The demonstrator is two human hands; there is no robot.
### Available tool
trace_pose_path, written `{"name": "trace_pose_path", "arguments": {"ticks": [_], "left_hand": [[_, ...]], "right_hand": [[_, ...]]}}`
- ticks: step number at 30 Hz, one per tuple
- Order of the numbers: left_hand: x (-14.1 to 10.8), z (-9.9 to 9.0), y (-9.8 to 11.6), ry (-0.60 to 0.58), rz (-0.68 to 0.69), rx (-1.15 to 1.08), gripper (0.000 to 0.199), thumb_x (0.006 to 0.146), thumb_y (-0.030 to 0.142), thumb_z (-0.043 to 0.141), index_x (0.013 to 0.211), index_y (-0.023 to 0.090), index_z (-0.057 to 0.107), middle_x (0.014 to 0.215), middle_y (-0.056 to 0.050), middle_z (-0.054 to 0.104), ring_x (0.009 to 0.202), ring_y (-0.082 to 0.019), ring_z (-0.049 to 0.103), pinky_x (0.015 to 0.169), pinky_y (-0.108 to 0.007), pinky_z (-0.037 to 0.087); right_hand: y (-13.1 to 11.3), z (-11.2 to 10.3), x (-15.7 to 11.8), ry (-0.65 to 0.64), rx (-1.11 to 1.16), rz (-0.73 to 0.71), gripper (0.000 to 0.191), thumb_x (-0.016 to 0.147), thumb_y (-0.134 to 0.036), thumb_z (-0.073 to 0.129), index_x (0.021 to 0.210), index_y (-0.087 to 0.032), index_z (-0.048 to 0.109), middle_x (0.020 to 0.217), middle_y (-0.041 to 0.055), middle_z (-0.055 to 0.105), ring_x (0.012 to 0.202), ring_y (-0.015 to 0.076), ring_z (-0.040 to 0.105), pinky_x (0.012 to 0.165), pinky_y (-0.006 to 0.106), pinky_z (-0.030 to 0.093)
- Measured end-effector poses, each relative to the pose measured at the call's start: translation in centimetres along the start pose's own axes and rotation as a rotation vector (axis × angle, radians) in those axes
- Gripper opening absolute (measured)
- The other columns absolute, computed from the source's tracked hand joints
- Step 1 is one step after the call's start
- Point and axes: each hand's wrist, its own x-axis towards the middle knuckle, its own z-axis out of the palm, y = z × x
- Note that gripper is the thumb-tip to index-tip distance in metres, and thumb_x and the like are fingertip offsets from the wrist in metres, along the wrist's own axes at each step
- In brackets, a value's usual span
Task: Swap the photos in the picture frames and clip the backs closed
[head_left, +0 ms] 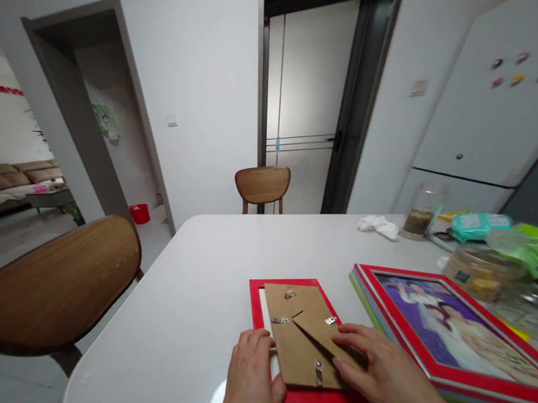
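Observation:
A red picture frame lies face down on the white table. Its brown backing board sits a little askew, with a white strip showing along the left side. Metal clips are fixed near the board's edges, and the easel stand is partly lifted from it. My left hand grips the left side of the frame, thumb at the board's lower left edge. With thumb and fingers, my right hand holds the stand and the right edge of the board; part of the stand is hidden behind it.
At right lies a stack of frames topped by a red-framed photo. Beyond it are a glass jar, a teal wipes pack, clear containers and a crumpled tissue. Wooden chairs stand by the white table.

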Motion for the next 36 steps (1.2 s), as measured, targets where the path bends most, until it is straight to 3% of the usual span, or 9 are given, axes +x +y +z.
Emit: {"name": "trace_pose_path", "arguments": {"ticks": [5, 14, 20, 26, 31, 36], "left_hand": [[-1.2, -0.3, -1.8, -0.007, 0.094, -0.144, 0.054, 0.068, 0.006, 0.042, 0.120, 0.018, 0.033, 0.119, -0.008, 0.043, 0.110, -0.019, 0.037, 0.095, -0.035, 0.032], [-1.2, -0.7, -1.4, 0.021, 0.153, -0.072, 0.039, 0.070, 0.004, 0.038, 0.104, 0.019, 0.049, 0.117, -0.008, 0.047, 0.110, -0.019, 0.040, 0.093, -0.038, 0.037], [-1.3, -0.4, -1.1, 0.028, 0.134, -0.010, 0.032, 0.067, 0.002, 0.038, 0.087, 0.017, 0.057, 0.107, -0.007, 0.054, 0.109, -0.020, 0.041, 0.091, -0.036, 0.038], [-2.3, -0.2, -0.3, -0.087, 0.141, 0.001, 0.029, 0.068, 0.019, 0.056, 0.097, 0.018, 0.056, 0.110, -0.009, 0.056, 0.104, -0.024, 0.048, 0.097, -0.049, 0.025], [-2.3, -0.6, -0.5, -0.086, 0.101, -0.038, 0.019, 0.068, 0.019, 0.057, 0.087, 0.019, 0.057, 0.108, -0.006, 0.057, 0.103, -0.020, 0.048, 0.099, -0.043, 0.023], [-2.0, -0.8, -0.7, -0.092, 0.105, -0.057, 0.016, 0.071, 0.021, 0.055, 0.086, 0.019, 0.056, 0.108, -0.006, 0.056, 0.104, -0.020, 0.047, 0.099, -0.043, 0.022]], "right_hand": [[-1.1, 0.9, 0.1, -0.043, -0.024, -0.012, 0.033, 0.069, -0.027, 0.046, 0.095, -0.012, 0.061, 0.107, 0.0130, 0.055, 0.099, 0.0223, 0.049, 0.089, 0.036, 0.037], [-1.1, 2.1, -0.3, -0.062, -0.013, -0.090, 0.031, 0.069, -0.026, 0.048, 0.094, -0.015, 0.061, 0.105, 0.0130, 0.056, 0.098, 0.0233, 0.050, 0.086, 0.037, 0.041], [-0.8, 3.5, 0.3, 0.067, -0.018, -0.184, 0.023, 0.070, -0.023, 0.049, 0.089, -0.019, 0.062, 0.101, 0.0106, 0.058, 0.094, 0.0222, 0.052, 0.082, 0.037, 0.043], [-0.4, 4.9, -0.4, 0.156, -0.096, -0.308, 0.025, 0.075, -0.025, 0.045, 0.094, -0.018, 0.061, 0.105, 0.0120, 0.056, 0.096, 0.0228, 0.051, 0.081, 0.040, 0.042], [-0.9, 4.6, -1.0, 0.054, -0.121, -0.484, 0.029, 0.079, -0.027, 0.042, 0.105, -0.029, 0.055, 0.116, 0.0063, 0.051, 0.106, 0.0219, 0.044, 0.083, 0.040, 0.039], [-1.7, 3.9, -0.8, -0.028, -0.091, -0.509, 0.028, 0.078, -0.034, 0.044, 0.103, -0.032, 0.055, 0.117, 0.0054, 0.049, 0.107, 0.0226, 0.042, 0.083, 0.040, 0.037]]}}
